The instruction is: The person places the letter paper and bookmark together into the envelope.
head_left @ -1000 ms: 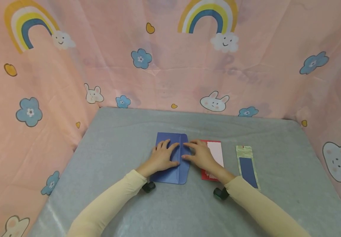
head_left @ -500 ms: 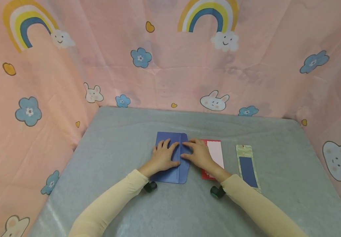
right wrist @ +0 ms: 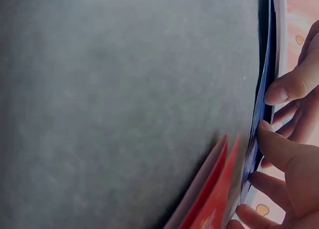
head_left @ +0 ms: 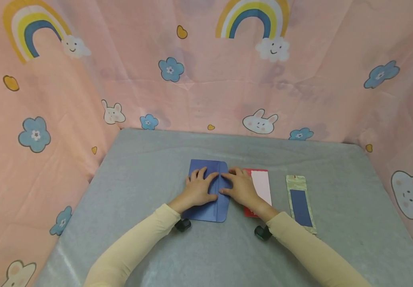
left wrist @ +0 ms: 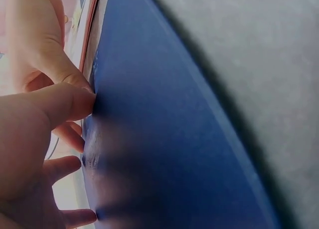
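Note:
A blue paper envelope (head_left: 204, 214) lies flat on the table, its round-cornered flap (head_left: 223, 213) unfolded to the right of a vertical crease. Spread over the envelope's body is my left hand (head_left: 196, 191), thumb and fingertips resting on the paper close to the crease. My right hand (head_left: 243, 188) reaches in from the other side, with thumb and index tip touching the flap. In the left wrist view, both thumbs meet low over the blue sheet (left wrist: 164, 114). The right wrist view has the right fingers (right wrist: 274, 139) along the paper's edge, which bows slightly off the table.
A red card with a white panel (head_left: 261, 181) lies under my right wrist. Farther right is a green-patterned strip with a dark blue panel (head_left: 301, 207), partly under the right sleeve. Grey cloth covers the table (head_left: 149, 167); a pink printed curtain (head_left: 206, 95) hangs behind it.
Both hands stay almost in place on the envelope. The right wrist and forearm have shifted slightly left, showing more of the green strip's lower end.

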`<state>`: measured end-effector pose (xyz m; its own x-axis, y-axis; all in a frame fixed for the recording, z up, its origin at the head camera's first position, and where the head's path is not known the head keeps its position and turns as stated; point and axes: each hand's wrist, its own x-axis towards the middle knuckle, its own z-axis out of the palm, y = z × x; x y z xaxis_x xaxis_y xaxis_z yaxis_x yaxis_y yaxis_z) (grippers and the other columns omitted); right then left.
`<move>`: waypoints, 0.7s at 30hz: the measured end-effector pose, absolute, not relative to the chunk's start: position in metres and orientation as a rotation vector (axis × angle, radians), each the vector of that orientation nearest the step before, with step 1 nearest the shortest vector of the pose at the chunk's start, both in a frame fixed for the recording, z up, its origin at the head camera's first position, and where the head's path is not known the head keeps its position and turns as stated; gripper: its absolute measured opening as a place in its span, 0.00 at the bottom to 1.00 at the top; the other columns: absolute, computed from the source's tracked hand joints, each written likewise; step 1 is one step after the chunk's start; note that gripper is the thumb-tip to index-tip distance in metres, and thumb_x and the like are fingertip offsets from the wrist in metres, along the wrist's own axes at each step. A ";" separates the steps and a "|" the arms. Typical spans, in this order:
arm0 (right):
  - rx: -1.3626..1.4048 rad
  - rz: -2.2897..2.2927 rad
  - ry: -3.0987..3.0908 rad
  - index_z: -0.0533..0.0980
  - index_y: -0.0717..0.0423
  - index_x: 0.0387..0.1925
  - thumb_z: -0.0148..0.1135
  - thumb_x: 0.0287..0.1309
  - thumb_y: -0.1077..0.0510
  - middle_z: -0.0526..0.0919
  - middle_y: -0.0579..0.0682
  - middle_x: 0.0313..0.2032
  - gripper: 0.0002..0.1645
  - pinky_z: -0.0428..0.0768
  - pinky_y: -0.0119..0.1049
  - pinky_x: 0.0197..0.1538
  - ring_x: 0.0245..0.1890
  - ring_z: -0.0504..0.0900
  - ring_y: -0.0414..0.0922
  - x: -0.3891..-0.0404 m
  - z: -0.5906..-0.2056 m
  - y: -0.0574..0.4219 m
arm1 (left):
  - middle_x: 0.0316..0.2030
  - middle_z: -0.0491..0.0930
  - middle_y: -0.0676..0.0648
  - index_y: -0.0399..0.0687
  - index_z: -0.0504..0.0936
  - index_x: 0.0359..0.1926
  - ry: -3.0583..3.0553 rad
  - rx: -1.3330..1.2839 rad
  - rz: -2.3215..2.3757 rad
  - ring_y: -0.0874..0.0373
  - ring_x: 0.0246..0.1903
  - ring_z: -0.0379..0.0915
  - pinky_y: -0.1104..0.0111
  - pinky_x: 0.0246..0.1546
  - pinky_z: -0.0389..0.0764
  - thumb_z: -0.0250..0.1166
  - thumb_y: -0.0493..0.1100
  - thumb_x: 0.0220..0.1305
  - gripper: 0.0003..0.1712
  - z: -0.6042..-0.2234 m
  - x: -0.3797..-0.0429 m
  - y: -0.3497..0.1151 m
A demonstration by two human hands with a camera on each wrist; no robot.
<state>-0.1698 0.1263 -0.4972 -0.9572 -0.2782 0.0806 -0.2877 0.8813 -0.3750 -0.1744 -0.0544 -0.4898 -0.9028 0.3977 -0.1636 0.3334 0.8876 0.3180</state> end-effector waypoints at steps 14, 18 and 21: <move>0.470 0.571 -3.011 0.75 0.46 0.58 0.70 0.45 0.40 0.73 0.58 0.58 0.37 0.70 0.54 0.50 0.52 0.71 0.56 -0.169 -0.497 0.128 | 0.73 0.48 0.39 0.71 0.62 0.68 2.807 0.568 0.417 0.36 0.67 0.50 0.36 0.56 0.59 0.63 0.61 0.55 0.39 -0.485 -0.177 -0.055; 0.470 0.566 -3.014 0.75 0.45 0.58 0.70 0.45 0.40 0.73 0.58 0.58 0.37 0.70 0.54 0.50 0.52 0.71 0.56 -0.168 -0.496 0.127 | 0.73 0.49 0.39 0.71 0.63 0.68 2.814 0.580 0.390 0.36 0.66 0.51 0.36 0.54 0.61 0.63 0.62 0.55 0.39 -0.485 -0.178 -0.055; 0.469 0.571 -3.015 0.75 0.45 0.58 0.70 0.45 0.40 0.73 0.58 0.58 0.37 0.70 0.54 0.50 0.52 0.71 0.56 -0.168 -0.495 0.127 | 0.72 0.49 0.39 0.70 0.63 0.68 2.818 0.587 0.371 0.35 0.66 0.52 0.36 0.54 0.62 0.63 0.62 0.55 0.39 -0.484 -0.179 -0.056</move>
<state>-0.1679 0.1273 -0.4953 -0.9536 -0.2867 0.0914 -0.3003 0.8867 -0.3517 -0.1786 -0.0556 -0.4843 -0.8910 0.4171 -0.1791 0.3566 0.8873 0.2925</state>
